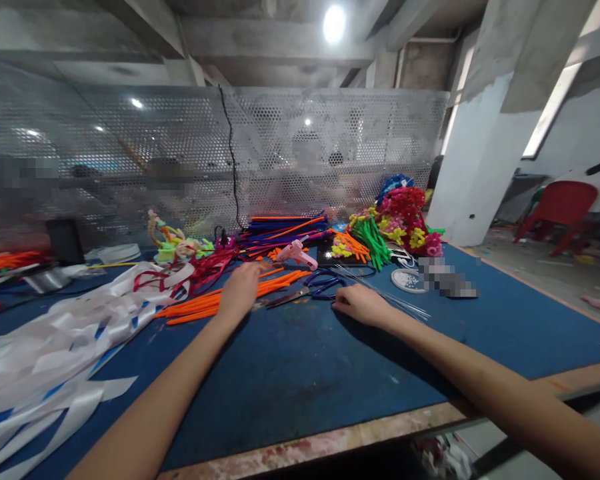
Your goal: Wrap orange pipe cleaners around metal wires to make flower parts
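Note:
My left hand [240, 290] reaches over a bundle of orange pipe cleaners [200, 307], fingers stretched forward near short orange pieces. Its fingertips are slightly blurred. On the table to the right rests my right hand [363, 303], fingers curled under, close to the dark blue handles of the scissors [325, 285]. Whatever those fingers may hold is hidden. The scissors lie with their blades pointing left, between my hands. Just beyond them is a pink glue gun [297, 253]. Thin clear sticks or wires [400, 303] fan out beside my right hand.
White ribbon [70, 327] and dark red ribbon [215, 270] spread across the left. Purple and orange pipe cleaners [285, 233] are piled behind, beside green ones [373, 240] and fluffy coloured flowers [403, 217]. A round dish of white bits [409, 281] stands right. A perforated screen [290, 147] borders the back.

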`<state>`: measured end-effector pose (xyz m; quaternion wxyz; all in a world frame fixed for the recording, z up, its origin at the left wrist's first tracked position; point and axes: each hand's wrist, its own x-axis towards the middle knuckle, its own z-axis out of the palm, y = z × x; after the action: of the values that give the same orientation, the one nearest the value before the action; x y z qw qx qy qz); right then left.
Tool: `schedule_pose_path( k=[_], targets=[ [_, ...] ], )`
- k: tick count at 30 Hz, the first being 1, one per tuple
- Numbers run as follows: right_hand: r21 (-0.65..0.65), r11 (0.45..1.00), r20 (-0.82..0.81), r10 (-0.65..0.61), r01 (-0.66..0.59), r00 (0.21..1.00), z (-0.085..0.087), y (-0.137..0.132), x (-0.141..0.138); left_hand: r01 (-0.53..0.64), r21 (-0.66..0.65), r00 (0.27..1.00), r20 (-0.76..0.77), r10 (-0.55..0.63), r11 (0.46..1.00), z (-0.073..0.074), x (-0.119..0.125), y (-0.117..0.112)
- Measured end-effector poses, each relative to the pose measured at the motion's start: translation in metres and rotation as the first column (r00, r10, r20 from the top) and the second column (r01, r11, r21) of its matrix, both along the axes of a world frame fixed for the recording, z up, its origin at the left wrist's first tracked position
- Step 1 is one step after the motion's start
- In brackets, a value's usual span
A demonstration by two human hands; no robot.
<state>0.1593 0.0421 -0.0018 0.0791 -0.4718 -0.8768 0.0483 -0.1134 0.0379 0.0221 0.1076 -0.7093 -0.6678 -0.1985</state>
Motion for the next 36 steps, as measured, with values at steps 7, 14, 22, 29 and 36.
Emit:
schedule_pose_path(
  k=[7,14,22,29,36],
  targets=[
    [-0.023,0.998,-0.101,0.062,-0.065,0.993,-0.005,0.002,0.009,-0.323,-0.138,0.945,0.003,0.326,0.936,-0.003,-0.092,0.008],
    [-0.036,0.994,-0.222,0.090,-0.101,0.971,-0.009,0.004,0.009,-0.368,-0.045,0.916,0.154,0.371,0.929,0.009,-0.095,0.001],
    [0.031,1.000,-0.524,0.020,-0.005,0.851,-0.003,0.004,0.006,-0.473,0.470,0.612,0.784,-0.106,0.746,0.038,-0.033,-0.007],
    [-0.227,0.946,-0.971,-0.201,-0.231,0.129,0.000,-0.004,-0.008,0.177,0.321,0.176,0.920,-0.351,0.930,-0.002,0.085,-0.036],
    [-0.317,0.802,-0.854,-0.473,-0.506,-0.216,-0.003,-0.017,-0.026,0.402,0.116,0.074,0.985,-0.159,0.908,-0.021,0.127,-0.060]
  ],
)
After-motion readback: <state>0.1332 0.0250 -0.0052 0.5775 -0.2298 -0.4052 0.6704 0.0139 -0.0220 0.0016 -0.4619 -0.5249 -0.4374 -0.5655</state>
